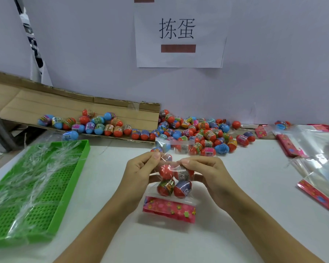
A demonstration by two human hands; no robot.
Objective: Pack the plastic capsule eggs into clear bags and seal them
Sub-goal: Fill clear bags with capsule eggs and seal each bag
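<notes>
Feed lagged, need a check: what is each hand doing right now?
Left hand: closed, pinching the clear bag of eggs at its top.
Right hand: closed, pinching the same bag's top.

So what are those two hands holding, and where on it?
Both hands, left and right, pinch the far open end of a clear bag with four capsule eggs inside; its pink header card points toward the person.

Small packing workstation, factory-like: printed paper sign [179, 33] taped to partition wall, loose capsule eggs [196, 133] heaped on white table [235, 186], flattened cardboard [65, 107], green sorting tray [61, 186], stacked clear bags [315, 149].
</notes>
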